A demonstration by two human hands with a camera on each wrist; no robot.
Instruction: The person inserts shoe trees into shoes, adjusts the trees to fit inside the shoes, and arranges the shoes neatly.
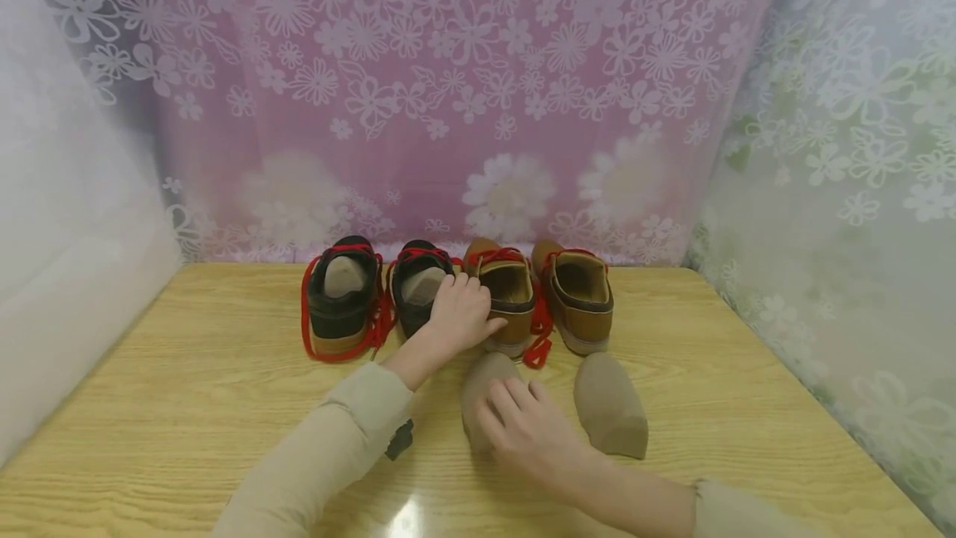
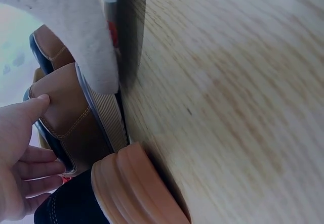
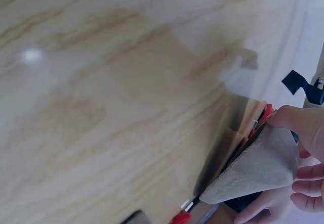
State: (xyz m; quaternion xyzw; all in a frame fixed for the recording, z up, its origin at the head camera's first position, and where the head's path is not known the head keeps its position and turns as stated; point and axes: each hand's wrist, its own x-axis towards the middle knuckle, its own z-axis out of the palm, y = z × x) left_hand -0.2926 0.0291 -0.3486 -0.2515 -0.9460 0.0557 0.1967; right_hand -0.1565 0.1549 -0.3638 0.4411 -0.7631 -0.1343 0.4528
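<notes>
My right hand (image 1: 534,430) grips a grey-beige moulded shoe insert (image 1: 484,372) just above the table, in front of the brown shoes. In the right wrist view, the thumb lies at one edge of the insert (image 3: 255,166). My left hand (image 1: 461,314) is between the second black shoe (image 1: 411,320) and the left brown shoe (image 1: 514,329). In the left wrist view, its thumb is at the heel of the brown shoe (image 2: 66,100), the other fingers loosely extended by the collar. Inserts (image 1: 345,276) sit inside both black shoes; the visible openings of the brown shoes show none.
Another insert (image 1: 611,409) lies on the wooden table (image 1: 747,438) at the right. The left black shoe (image 1: 339,324) and right brown shoe (image 1: 584,326) end the row. Loose red laces (image 1: 539,347) trail between shoes. A floral curtain (image 1: 448,106) hangs behind.
</notes>
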